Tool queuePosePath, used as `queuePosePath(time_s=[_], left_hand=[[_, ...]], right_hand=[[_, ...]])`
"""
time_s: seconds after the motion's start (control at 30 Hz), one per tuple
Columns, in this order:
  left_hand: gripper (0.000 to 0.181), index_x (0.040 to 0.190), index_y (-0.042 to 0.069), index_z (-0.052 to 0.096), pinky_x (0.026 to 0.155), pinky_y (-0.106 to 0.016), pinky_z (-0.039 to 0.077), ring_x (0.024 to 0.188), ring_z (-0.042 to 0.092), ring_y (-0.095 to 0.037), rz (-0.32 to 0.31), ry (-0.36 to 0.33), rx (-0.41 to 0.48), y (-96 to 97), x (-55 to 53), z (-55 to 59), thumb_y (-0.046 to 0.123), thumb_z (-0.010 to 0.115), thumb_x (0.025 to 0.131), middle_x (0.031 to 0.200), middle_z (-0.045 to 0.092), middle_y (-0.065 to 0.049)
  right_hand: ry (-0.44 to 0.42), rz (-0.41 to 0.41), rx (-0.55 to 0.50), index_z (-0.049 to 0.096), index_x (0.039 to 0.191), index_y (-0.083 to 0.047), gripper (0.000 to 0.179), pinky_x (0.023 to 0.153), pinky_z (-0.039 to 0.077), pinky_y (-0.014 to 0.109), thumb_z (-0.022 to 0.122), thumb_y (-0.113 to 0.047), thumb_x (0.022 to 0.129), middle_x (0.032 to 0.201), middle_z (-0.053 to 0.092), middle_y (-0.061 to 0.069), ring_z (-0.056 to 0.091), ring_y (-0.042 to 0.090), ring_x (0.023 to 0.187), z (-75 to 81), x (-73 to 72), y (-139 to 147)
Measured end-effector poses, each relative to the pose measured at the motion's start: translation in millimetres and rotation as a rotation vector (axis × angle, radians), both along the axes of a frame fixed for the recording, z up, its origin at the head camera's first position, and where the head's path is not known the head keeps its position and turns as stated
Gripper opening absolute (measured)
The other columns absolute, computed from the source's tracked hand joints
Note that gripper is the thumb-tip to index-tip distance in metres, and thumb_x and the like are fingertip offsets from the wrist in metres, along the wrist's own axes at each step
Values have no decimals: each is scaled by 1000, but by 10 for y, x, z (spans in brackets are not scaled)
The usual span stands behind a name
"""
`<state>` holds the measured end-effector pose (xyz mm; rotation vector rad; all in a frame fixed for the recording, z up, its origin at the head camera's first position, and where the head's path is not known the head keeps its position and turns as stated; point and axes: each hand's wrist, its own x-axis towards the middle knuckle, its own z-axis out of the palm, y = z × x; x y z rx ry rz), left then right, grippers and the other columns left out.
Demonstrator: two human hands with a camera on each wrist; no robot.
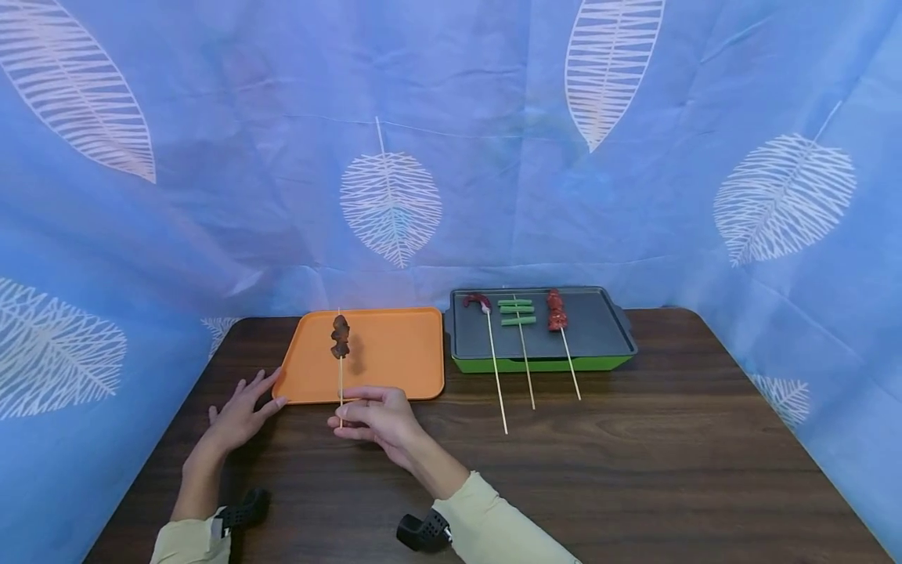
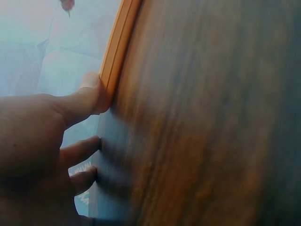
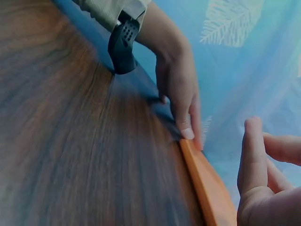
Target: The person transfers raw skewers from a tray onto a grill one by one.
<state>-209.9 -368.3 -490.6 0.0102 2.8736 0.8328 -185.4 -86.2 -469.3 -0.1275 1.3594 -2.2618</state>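
Observation:
My right hand [image 1: 380,423] pinches the lower end of a wooden stick carrying dark brown meat chunks, a meat skewer [image 1: 340,337], which overlaps the orange tray [image 1: 402,356] in the head view. At the tray's front left corner rests my left hand [image 1: 236,415], fingers spread and fairly straight. Its thumb [image 2: 87,96] touches the tray rim in the left wrist view. From the right wrist, my right hand [image 3: 268,183] shows at lower right, with the pinched stick hidden. That view also has the left hand [image 3: 181,94] at the tray corner.
Right of the tray stands a green grill with a dark plate [image 1: 599,329]. On it lie a tentacle-like skewer [image 1: 482,301], a green vegetable skewer [image 1: 517,319] and a red meat skewer [image 1: 557,311], sticks overhanging the front. Blue leaf-patterned cloth [image 1: 493,196] hangs behind the wooden table [image 1: 669,454].

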Motion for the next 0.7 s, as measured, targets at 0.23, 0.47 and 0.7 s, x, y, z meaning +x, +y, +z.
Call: queuePosePath(time_s=[0.23,0.47,0.7], left_hand=[[77,161,6,25,97,-89,-10,146,-2,-63,-22,2,9,-6,-33,-21,46,56,104,162,10,-37],[75,161,4,25,98,-89,-10,146,-2,-64,-29,16,12,-7,-23,3,44,56,105,162,10,-37],[77,161,5,25,97,-89,-10,145,-3,-64,-19,3,9,-14,-2,-3,46,56,104,162,10,-37]], right_hand=[[29,6,-2,65,127,6,34,85,60,40,69,3,94,104,71,22,76,27,93,145,123,318],[46,-28,6,64,130,7,37,85,60,40,69,4,93,95,71,14,76,28,93,306,236,578],[65,-12,28,60,134,8,42,88,59,41,69,3,94,99,70,13,76,26,95,387,310,878]])
